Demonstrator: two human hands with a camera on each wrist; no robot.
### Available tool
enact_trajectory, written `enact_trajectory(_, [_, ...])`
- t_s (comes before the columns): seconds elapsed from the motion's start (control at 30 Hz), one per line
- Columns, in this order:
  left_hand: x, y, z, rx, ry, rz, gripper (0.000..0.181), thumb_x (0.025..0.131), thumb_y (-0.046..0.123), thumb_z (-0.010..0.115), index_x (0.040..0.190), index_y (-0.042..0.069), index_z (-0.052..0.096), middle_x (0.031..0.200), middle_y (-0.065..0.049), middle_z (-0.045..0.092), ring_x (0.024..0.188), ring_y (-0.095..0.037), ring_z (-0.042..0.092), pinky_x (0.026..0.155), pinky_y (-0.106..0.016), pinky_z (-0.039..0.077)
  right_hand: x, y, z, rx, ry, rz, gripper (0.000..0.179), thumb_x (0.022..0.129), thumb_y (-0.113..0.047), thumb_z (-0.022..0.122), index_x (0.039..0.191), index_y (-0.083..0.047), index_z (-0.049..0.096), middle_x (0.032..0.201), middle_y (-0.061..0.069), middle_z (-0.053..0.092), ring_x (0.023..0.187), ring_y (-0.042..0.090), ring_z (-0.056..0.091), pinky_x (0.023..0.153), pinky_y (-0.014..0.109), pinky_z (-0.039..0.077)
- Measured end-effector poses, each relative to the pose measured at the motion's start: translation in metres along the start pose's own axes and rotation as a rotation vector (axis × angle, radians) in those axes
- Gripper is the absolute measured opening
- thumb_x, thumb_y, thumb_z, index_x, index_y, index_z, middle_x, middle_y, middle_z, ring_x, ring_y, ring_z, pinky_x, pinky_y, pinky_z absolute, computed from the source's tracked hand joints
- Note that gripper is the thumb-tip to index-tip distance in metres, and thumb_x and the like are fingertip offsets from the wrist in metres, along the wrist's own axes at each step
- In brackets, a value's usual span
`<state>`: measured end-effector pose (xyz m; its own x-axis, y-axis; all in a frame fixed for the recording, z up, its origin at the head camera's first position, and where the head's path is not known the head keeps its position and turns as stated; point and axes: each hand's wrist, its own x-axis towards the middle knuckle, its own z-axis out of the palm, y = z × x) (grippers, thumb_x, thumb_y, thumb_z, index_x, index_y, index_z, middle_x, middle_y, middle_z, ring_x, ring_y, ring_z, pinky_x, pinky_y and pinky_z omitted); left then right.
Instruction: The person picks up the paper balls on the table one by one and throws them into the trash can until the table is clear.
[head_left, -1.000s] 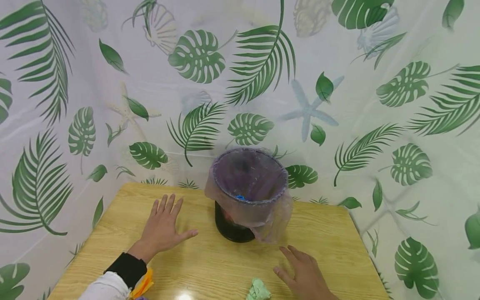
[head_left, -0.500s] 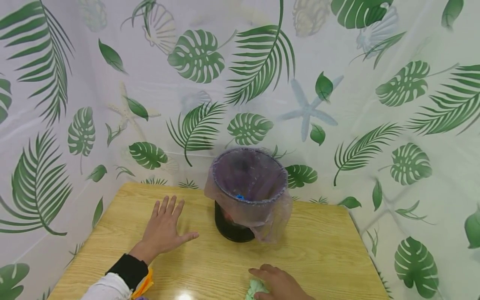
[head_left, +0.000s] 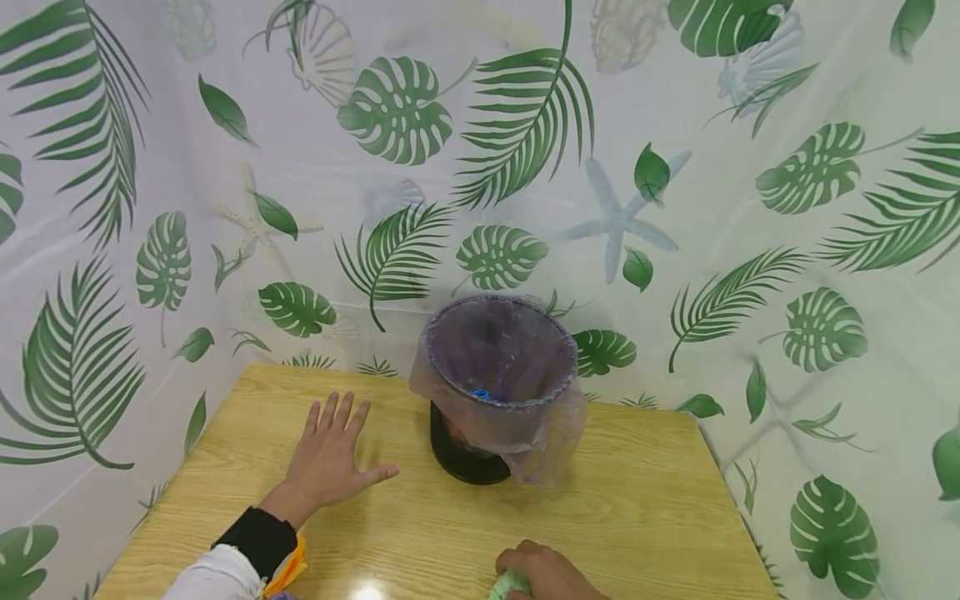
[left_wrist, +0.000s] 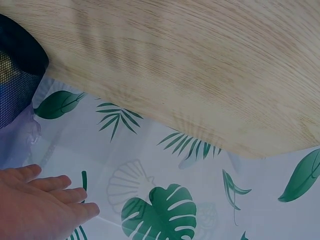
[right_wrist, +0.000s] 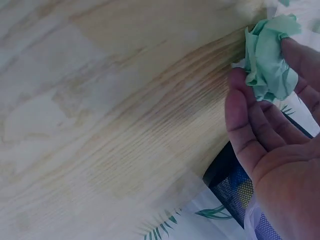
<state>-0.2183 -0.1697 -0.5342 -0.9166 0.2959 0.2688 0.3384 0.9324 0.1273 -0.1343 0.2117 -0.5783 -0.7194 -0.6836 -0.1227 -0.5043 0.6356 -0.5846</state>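
At the front of the table my right hand [head_left: 551, 573] pinches a crumpled ball of light green paper [right_wrist: 272, 57] between thumb and fingers, as the right wrist view shows. My left hand [head_left: 327, 457] is spread with straight fingers over the left part of the table, a black band on its wrist. Between and beyond both hands stands a black mesh wastebasket [head_left: 467, 457] lined with a thin purple plastic bag [head_left: 498, 425] folded over its rim. A small blue piece [head_left: 481, 394] shows inside the basket.
Beside the left wrist lie crumpled orange paper [head_left: 291, 568] and a bit of purple paper [head_left: 282, 596], partly hidden by the sleeve. The wooden table [head_left: 645, 467] ends at a leaf-printed curtain [head_left: 510, 167] behind and along both sides.
My right hand has moved left from beside the green paper ball and closed its fingers on it. The left hand has stayed nearly still.
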Motion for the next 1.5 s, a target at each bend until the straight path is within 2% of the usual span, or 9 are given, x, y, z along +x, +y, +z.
enact_trajectory(0.2, [0.0,-0.001,0.001,-0.003,0.002,0.002,0.109,0.074,0.088,0.039,0.15,0.011,0.027,0.153,-0.021,0.023,0.141,-0.036,0.004,0.114,-0.056,0.003,-0.002,-0.005,-0.01,0.097,0.069,0.049,0.019,0.082,-0.024,0.074,0.1,-0.023,0.067,0.09,-0.012,0.058,0.074,0.002,0.05,0.064,0.021,0.048])
enact_trajectory(0.33, [0.0,-0.002,0.002,0.004,-0.002,0.0,0.109,0.074,0.089,0.038,0.15,0.011,0.027,0.153,-0.02,0.021,0.141,-0.036,0.004,0.114,-0.055,0.002,-0.006,-0.019,-0.031,0.145,0.22,0.037,0.024,0.081,-0.02,0.075,0.103,-0.022,0.066,0.095,-0.009,0.061,0.071,0.005,0.053,0.06,0.022,0.05])
enact_trajectory(0.5, [-0.001,-0.002,0.003,0.005,0.0,0.0,0.109,0.074,0.089,0.037,0.151,0.012,0.026,0.153,-0.02,0.022,0.141,-0.036,0.005,0.114,-0.055,0.003,-0.007,-0.042,-0.064,0.104,0.478,-0.06,0.03,0.079,-0.019,0.077,0.107,-0.024,0.067,0.1,-0.01,0.064,0.067,0.005,0.055,0.056,0.023,0.051])
enact_trajectory(0.6, [-0.001,-0.003,0.003,-0.002,-0.002,-0.002,0.11,0.074,0.089,0.038,0.151,0.012,0.026,0.153,-0.02,0.022,0.141,-0.036,0.005,0.114,-0.055,0.002,-0.004,-0.053,-0.085,0.053,0.615,-0.142,0.033,0.078,-0.019,0.077,0.109,-0.025,0.067,0.095,-0.011,0.064,0.065,0.004,0.052,0.055,0.024,0.05])
enact_trajectory(0.77, [-0.002,-0.003,0.005,-0.012,-0.007,-0.008,0.11,0.074,0.089,0.038,0.151,0.011,0.026,0.153,-0.02,0.022,0.141,-0.036,0.004,0.114,-0.055,0.002,0.003,-0.077,-0.12,0.024,0.832,-0.297,0.038,0.071,-0.004,0.081,0.106,-0.013,0.068,0.086,-0.001,0.065,0.062,0.008,0.052,0.054,0.024,0.051])
enact_trajectory(0.93, [-0.003,-0.003,0.007,-0.003,-0.009,-0.003,0.109,0.074,0.089,0.037,0.15,0.011,0.029,0.153,-0.02,0.021,0.141,-0.036,0.004,0.114,-0.056,0.003,0.011,-0.106,-0.152,-0.015,0.998,-0.342,0.043,0.065,0.008,0.08,0.105,-0.001,0.068,0.078,0.007,0.064,0.058,0.014,0.053,0.051,0.03,0.049])
enact_trajectory(1.03, [-0.002,-0.003,0.007,0.0,-0.005,-0.003,0.109,0.074,0.089,0.037,0.149,0.011,0.03,0.153,-0.02,0.022,0.141,-0.036,0.004,0.113,-0.056,0.003,0.019,-0.108,-0.165,-0.074,1.069,-0.349,0.046,0.065,0.009,0.08,0.107,0.0,0.067,0.08,0.008,0.063,0.06,0.015,0.054,0.052,0.033,0.049])
enact_trajectory(1.2, [-0.002,-0.004,0.007,0.0,-0.008,-0.005,0.109,0.074,0.089,0.038,0.15,0.012,0.028,0.154,-0.019,0.02,0.141,-0.036,0.004,0.113,-0.056,0.002,0.038,-0.085,-0.177,-0.152,1.143,-0.305,0.048,0.067,0.0,0.082,0.113,-0.006,0.067,0.091,0.007,0.064,0.066,0.014,0.055,0.056,0.031,0.051])
enact_trajectory(1.5, [-0.003,-0.002,0.007,0.008,-0.016,-0.005,0.11,0.073,0.09,0.035,0.15,0.012,0.029,0.153,-0.02,0.024,0.141,-0.036,0.005,0.113,-0.056,0.004,0.071,-0.061,-0.189,-0.188,1.122,-0.161,0.049,0.076,-0.016,0.081,0.122,-0.013,0.064,0.096,0.009,0.061,0.067,0.019,0.056,0.058,0.036,0.053])
